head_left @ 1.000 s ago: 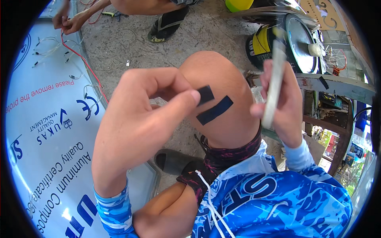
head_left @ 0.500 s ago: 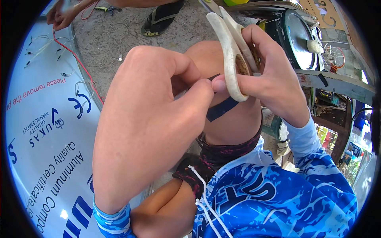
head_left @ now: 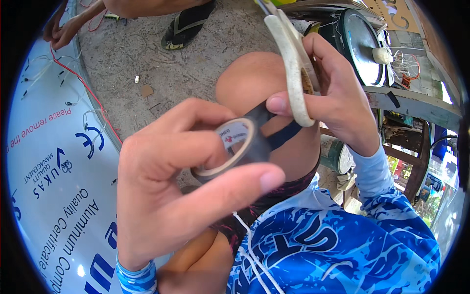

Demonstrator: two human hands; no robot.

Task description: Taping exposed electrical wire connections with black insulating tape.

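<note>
My left hand grips a roll of black tape, its fingers through the white cardboard core and its thumb held off the roll. A short stretch of tape runs from the roll to my right thumb. My right hand is closed round scissors with worn white handles, blades pointing up and away; its thumb goes through one loop and presses on the tape. Another dark strip shows just below against my bare thigh; whether it sticks to the skin I cannot tell.
At left lies a large white printed panel with thin wires and a red wire. Another person's hand holds the red wire, and their sandalled foot rests on the concrete floor. A dark round drum stands by a wooden frame at right.
My left hand has turned and drawn back from the right thumb, bringing the tape roll into sight with a stretch of tape pulled out. My right hand keeps the scissors almost in place.
</note>
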